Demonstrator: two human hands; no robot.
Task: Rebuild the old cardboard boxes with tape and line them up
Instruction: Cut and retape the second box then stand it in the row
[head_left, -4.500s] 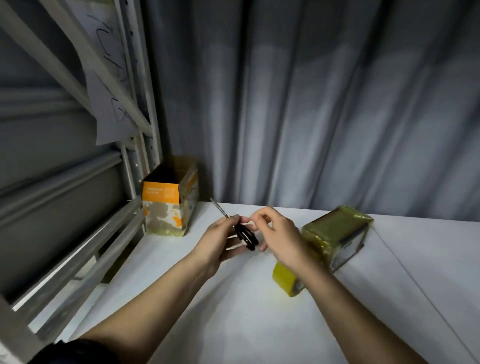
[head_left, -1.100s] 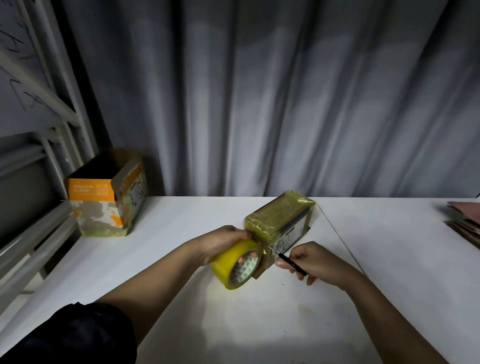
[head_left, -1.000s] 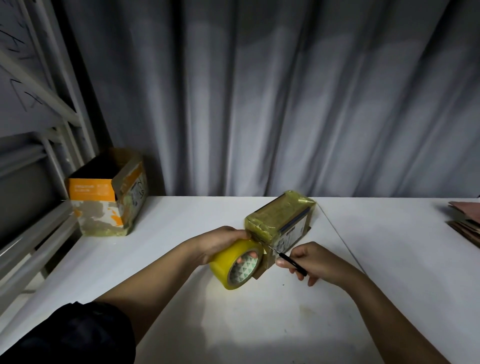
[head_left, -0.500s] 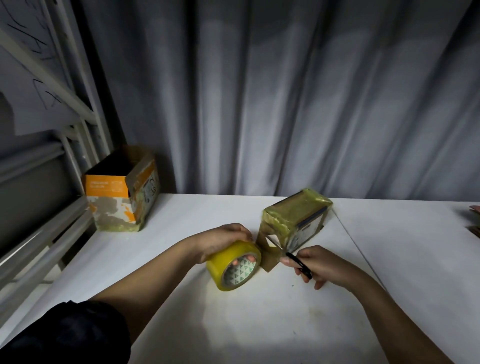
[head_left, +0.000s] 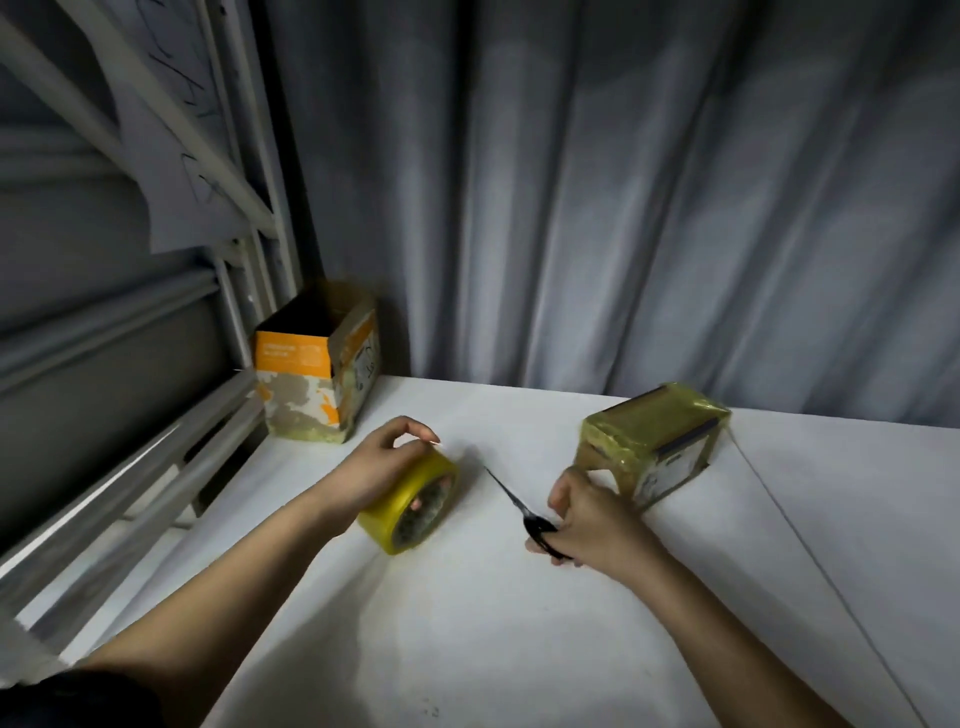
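On the white table (head_left: 467, 649), beside the grey curtain (head_left: 623, 208): two cardboard boxes, one roll of yellow tape, one pair of scissors, two bare hands. Left of the tape-wrapped box (head_left: 652, 449), well apart and hard against the metal rack (head_left: 156, 467), an orange-and-white box (head_left: 317, 384), upright, open mouth up. Tape-wrapped box lying with long axis running from near-left toward far-right, away from the curtain at its near end. Just in front of that box, right hand (head_left: 587, 519), fingers curled round the black handles of the scissors (head_left: 519, 512), thumb touching the box's near corner; blades together, pointing up-left toward the tape roll. Left of the wrapped box, tape roll (head_left: 410, 506) on edge, core facing near-right; left hand (head_left: 379, 467) gripping it from above, fingertips showing inside the core.
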